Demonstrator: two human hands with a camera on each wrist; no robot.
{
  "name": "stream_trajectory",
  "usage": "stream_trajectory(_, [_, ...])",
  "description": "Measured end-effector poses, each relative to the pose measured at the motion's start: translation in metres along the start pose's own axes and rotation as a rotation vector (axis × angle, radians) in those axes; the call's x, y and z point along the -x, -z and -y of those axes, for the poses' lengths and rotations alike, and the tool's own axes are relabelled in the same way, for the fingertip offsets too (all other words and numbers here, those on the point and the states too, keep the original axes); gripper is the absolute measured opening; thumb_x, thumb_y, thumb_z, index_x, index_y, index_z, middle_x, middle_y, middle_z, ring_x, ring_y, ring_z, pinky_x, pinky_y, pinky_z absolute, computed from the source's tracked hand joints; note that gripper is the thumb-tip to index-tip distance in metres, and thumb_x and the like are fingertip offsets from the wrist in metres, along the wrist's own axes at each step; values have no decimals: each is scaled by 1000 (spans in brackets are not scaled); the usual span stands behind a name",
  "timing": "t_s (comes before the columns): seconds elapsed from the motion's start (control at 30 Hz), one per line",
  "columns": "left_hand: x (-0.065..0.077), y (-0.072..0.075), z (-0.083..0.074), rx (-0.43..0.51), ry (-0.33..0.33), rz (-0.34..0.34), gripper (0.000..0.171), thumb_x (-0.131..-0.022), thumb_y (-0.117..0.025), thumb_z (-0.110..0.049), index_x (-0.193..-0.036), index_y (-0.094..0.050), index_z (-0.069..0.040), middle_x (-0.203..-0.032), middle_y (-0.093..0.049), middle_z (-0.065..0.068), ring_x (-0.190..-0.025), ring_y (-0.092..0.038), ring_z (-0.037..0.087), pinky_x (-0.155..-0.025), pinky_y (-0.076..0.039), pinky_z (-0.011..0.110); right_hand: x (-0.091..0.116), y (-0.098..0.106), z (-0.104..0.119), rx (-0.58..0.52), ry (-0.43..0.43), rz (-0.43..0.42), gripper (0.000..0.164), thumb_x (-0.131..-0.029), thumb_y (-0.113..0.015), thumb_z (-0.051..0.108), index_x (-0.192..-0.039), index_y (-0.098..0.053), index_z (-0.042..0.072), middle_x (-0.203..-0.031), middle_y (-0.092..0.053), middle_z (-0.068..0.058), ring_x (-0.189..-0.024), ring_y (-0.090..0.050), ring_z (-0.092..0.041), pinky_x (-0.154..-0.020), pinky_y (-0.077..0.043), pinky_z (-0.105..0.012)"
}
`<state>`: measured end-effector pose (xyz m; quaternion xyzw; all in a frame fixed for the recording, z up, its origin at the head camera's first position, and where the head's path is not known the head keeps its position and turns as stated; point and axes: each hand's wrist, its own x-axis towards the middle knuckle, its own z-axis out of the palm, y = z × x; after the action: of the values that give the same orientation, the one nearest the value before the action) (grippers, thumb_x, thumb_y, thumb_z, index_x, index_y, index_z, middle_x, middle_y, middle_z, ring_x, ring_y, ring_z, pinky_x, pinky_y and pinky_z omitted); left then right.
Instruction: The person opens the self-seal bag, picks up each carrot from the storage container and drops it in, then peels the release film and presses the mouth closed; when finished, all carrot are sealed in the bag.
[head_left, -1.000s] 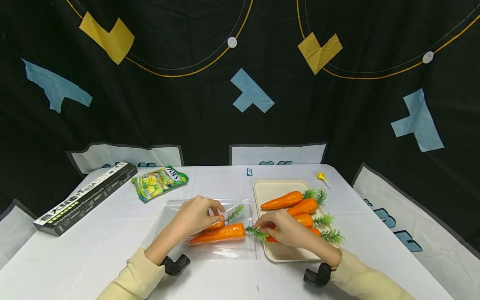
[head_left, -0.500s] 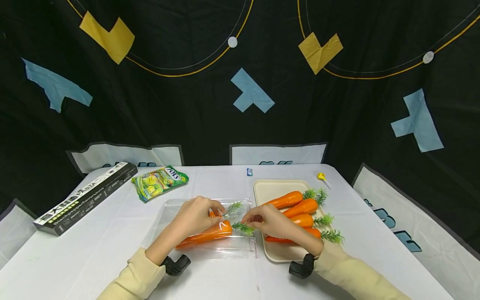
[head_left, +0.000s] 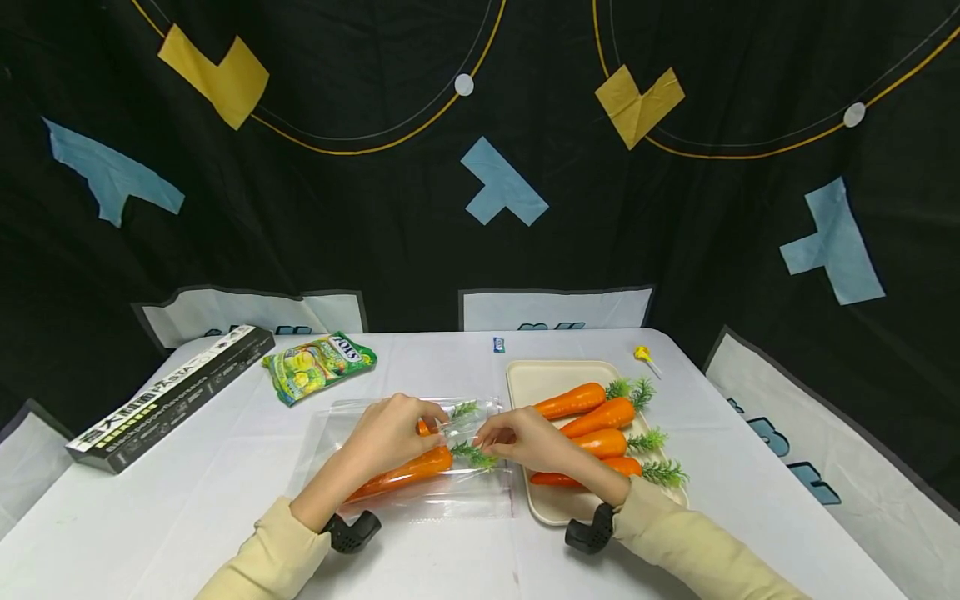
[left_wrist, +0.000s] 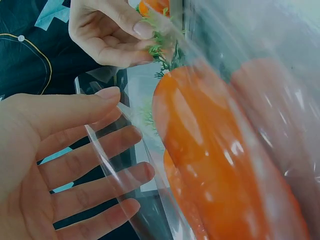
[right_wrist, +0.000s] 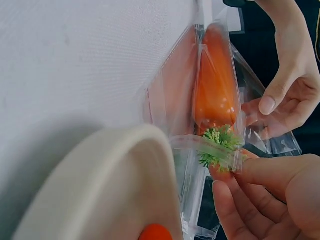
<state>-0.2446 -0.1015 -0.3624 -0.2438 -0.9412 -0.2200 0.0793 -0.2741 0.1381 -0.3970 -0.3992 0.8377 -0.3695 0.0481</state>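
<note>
A clear plastic bag (head_left: pixel 472 500) lies flat on the white table, its mouth toward the right. My left hand (head_left: pixel 393 425) pinches the upper film between thumb and index finger, the other fingers spread in the left wrist view. Inside lies an orange carrot (head_left: pixel 405 475) with a green leafy top (right_wrist: pixel 220 145), seen through the film in the right wrist view. My right hand (head_left: pixel 525 437) pinches those leaves at the bag's mouth. Behind it in the bag is a second carrot (head_left: pixel 426 427), mostly hidden by my left hand; its leaves (head_left: pixel 464 409) show.
Right of the bag stands a cream tray (head_left: pixel 532 375) holding several carrots (head_left: pixel 573 402). A long black box (head_left: pixel 180 392) and a green snack packet (head_left: pixel 318 364) lie at the left. Toward the back are a small blue packet (head_left: pixel 498 343) and a yellow lollipop (head_left: pixel 643 354).
My right hand has moved left from the tray's edge to the bag's mouth, and the carrot has slid deeper into the bag. My left hand has stayed in place.
</note>
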Motion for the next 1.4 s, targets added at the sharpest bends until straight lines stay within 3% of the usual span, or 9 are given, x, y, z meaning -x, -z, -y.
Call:
stream_trajectory(0.37, [0, 6, 4, 35, 52, 24, 20, -80, -80, -26, -98, -76, -19, -79, -67, -11, -68, -57, 8, -59, -47, 27, 19, 16, 2, 68, 43, -12, 14, -90, -68, 8, -103, -72, 4, -96, -72, -5, -81, -65, -6, -72, -54, -23])
stream_trajectory(0.53, [-1, 8, 5, 51, 65, 24, 20, -80, -80, -25, -99, -76, -19, -80, -67, -11, -66, -56, 7, -59, -47, 27, 33, 24, 5, 57, 20, -24, 16, -91, -68, 14, -104, -72, 6, -97, -71, 2, -82, -64, -6, -73, -55, -24])
stream_trajectory(0.77, [-2, 10, 7, 61, 49, 27, 20, -80, -79, -24, -99, -76, -20, -81, -67, -10, -67, -56, 6, -59, -47, 27, 40, 18, 9, 33, 14, -20, 13, -85, -74, 11, -98, -72, 8, -89, -70, 3, -77, -63, -4, -70, -54, -24])
stream_trajectory(0.87, [-3, 13, 9, 66, 34, 64, 24, -79, -80, -29, -101, -75, -20, -84, -68, -9, -68, -56, 6, -61, -47, 28, 39, 13, 9, 40, 30, -43, 7, -86, -72, 5, -91, -72, 8, -83, -69, 6, -73, -62, -3, -67, -54, -22])
stream_trajectory(1.07, [-11, 26, 15, 65, 1, 203, 40, -77, -80, -41, -108, -73, -17, -92, -70, -5, -74, -59, 10, -66, -49, 32, 38, 9, 10, 50, 38, -77, 9, -85, -72, 2, -87, -71, 10, -82, -68, 9, -73, -62, -3, -67, -54, -21])
stream_trajectory(1.23, [-31, 37, 26, 64, -9, 293, 39, -81, -77, -41, -109, -73, -14, -91, -69, -5, -87, -61, 17, -75, -52, 36, 40, 12, 11, 69, 38, -92, 9, -85, -72, 2, -88, -70, 10, -82, -67, 8, -73, -61, -3, -67, -54, -21])
stream_trajectory(1.4, [-57, 35, 42, 113, -91, 353, 30, -87, -72, -27, -109, -72, -6, -94, -71, 1, -94, -63, 24, -79, -52, 37, 43, 11, 11, 75, 41, -99, 11, -85, -72, 2, -88, -69, 13, -82, -66, 9, -73, -61, -2, -66, -54, -21])
